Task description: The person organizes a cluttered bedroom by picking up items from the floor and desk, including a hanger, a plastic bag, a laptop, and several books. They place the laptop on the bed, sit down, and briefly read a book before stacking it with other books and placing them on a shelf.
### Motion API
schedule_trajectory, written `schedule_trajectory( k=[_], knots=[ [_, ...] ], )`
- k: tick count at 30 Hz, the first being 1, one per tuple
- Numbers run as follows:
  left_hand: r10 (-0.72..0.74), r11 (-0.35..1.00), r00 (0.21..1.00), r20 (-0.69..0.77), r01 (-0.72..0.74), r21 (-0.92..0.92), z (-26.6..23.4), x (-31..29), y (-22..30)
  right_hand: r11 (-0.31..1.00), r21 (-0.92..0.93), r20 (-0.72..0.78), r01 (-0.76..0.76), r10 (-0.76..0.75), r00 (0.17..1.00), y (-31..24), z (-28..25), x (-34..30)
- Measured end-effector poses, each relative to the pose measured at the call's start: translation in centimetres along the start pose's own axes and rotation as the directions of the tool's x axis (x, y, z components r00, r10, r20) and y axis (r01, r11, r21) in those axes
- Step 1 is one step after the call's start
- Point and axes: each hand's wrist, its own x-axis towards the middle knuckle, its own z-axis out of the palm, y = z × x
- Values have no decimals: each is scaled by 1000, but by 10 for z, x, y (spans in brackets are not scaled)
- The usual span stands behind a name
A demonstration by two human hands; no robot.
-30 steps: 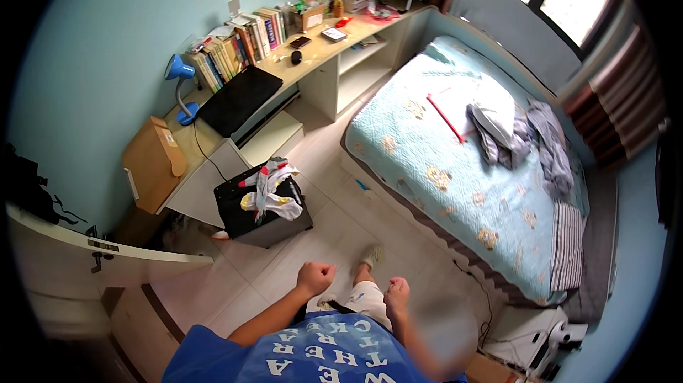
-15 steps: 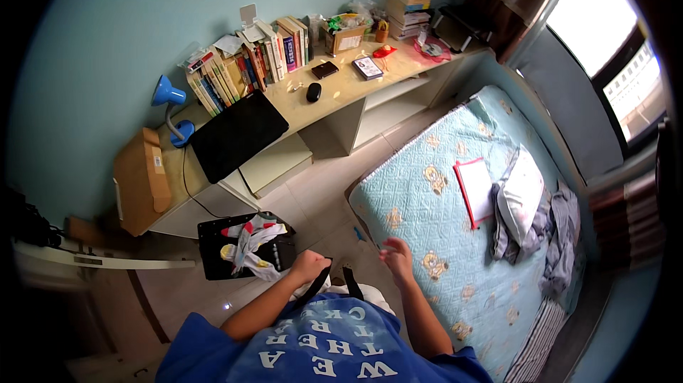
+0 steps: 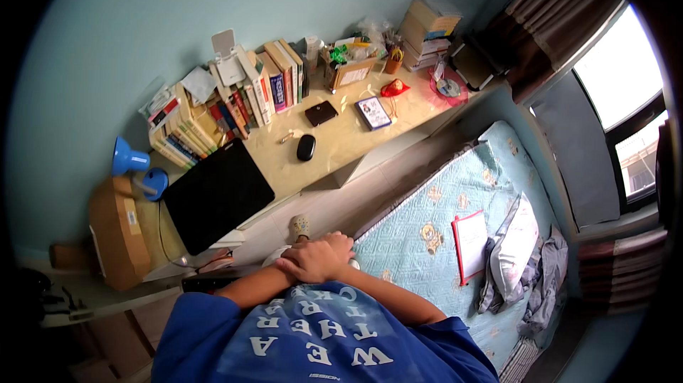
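Note:
My two hands are crossed in front of my blue shirt. The right hand (image 3: 307,262) lies over the left wrist, its fingers bent around it. Beyond it shows part of my left hand (image 3: 339,243); its fingers are mostly hidden, and I see no object in it. Just past the hands is a patterned slipper (image 3: 300,225) on the floor. On the desk (image 3: 284,177) ahead are a black flat laptop-like slab (image 3: 219,195), a black mouse (image 3: 306,147), a dark wallet-like item (image 3: 321,113) and a blue-edged card case (image 3: 373,113), all apart from my hands.
Books (image 3: 267,84) line the wall beside a blue lamp (image 3: 131,159) and a brown cardboard box (image 3: 117,233). A filled carton (image 3: 348,73) stands farther right. The bed (image 3: 405,241) at right bears a red-edged white board (image 3: 469,244) and crumpled clothes (image 3: 544,280).
My hands have come together from apart, the right crossing onto the left wrist. The view has shifted nearer the desk; the open black case with clothes is mostly out of sight behind my arm.

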Motion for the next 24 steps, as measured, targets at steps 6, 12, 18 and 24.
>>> schedule_trajectory(
  k=[6,12,18,24],
  knots=[
    [283,955,959,-7,-283,-94,-68,46,-64,978,-78,-273,191,-205,940,77,-48,52],
    [475,874,873,-115,-483,-54,-94,105,-92,995,-29,-266,92,-96,959,133,-79,80],
    [230,944,962,-145,-257,-209,-130,177,-102,995,47,-245,-85,94,965,225,-132,102],
    [-532,344,845,-51,161,-925,-148,305,-108,841,359,-388,-404,528,755,380,-186,106]
  ],
)
